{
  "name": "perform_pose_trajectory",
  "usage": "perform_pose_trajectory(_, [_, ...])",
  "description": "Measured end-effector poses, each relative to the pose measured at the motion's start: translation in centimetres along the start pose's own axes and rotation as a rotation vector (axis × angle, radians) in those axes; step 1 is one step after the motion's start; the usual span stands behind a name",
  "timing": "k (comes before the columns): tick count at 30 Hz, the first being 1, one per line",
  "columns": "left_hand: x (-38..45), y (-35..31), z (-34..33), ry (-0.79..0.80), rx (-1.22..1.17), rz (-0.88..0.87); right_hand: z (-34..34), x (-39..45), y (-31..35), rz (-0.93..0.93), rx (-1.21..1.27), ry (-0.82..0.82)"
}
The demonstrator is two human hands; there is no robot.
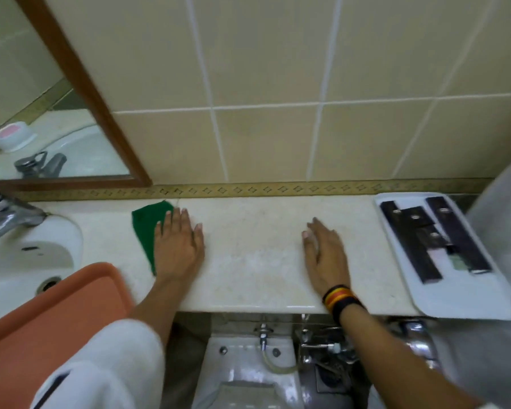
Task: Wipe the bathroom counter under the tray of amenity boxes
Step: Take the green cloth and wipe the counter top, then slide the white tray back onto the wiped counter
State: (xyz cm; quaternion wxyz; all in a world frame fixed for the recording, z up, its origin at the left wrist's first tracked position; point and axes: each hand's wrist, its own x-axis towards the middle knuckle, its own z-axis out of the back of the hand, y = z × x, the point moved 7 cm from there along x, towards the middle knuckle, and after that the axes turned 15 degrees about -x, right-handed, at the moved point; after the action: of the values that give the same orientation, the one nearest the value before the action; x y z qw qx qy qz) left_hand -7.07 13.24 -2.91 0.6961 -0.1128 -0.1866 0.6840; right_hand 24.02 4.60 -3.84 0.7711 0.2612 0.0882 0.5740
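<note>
A pale marble bathroom counter runs below the tiled wall. My left hand lies flat on a green cloth, which spreads on the counter's left part and shows beyond the fingers and along the hand's left side. My right hand rests flat on the bare counter right of the middle, fingers together, holding nothing. A white tray with several dark amenity boxes sits at the counter's right end, apart from my right hand; its near corner reaches past the counter's front edge.
A white sink with a chrome tap is at the left. An orange tray juts in at the lower left. A wood-framed mirror hangs above. Pipes and a toilet lie below the counter edge.
</note>
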Motion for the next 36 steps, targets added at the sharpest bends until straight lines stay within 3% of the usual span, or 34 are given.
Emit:
perform_pose_trajectory(3, [-1.8, -5.9, -0.1, 0.021, -0.126, -0.158, 6.1, -6.1, -2.3, -0.231, 0.219, -0.236])
perform_pose_trajectory(6, [-2.1, -12.2, -1.5, 0.068, -0.186, -0.272, 10.8, -13.7, -10.2, -0.732, 0.354, -0.535])
perform_pose_trajectory(8, [-2.0, -16.7, -3.2, 0.104, -0.23, -0.307, 11.5, -16.1, -14.8, -1.04, 0.416, -0.568])
perform_pose_trajectory(9, [-2.1, -19.3, -4.2, 0.127, -0.255, -0.329, 11.5, -16.1, -16.4, -1.107, 0.452, -0.537])
perform_pose_trajectory(12, [-2.6, -26.5, -7.3, 0.195, -0.317, -0.374, 11.1, -13.9, -17.9, -1.073, 0.543, -0.461])
perform_pose_trajectory(16, [-2.8, -34.9, -11.8, 0.323, -0.316, -0.448, 11.5, -13.2, -19.8, -1.096, 0.598, -0.516])
perform_pose_trajectory(21, [-0.9, -40.1, -16.7, 0.462, -0.298, -0.388, 11.8, -14.0, -21.4, -1.05, 0.649, -0.536])
perform_pose_trajectory(24, [-0.4, -41.0, -17.6, 0.439, -0.325, -0.329, 13.2, -14.2, -22.0, -1.014, 0.576, -0.54])
perform_pose_trajectory(29, [0.8, -35.2, -12.8, 0.196, -0.455, -0.187, 14.0, -13.1, -20.2, -0.917, 0.439, -0.438])
perform_pose_trajectory(36, [-1.8, -15.6, -1.4, -0.04, -0.574, 0.198, 11.1, -5.0, -11.1, -0.591, 0.213, -0.171])
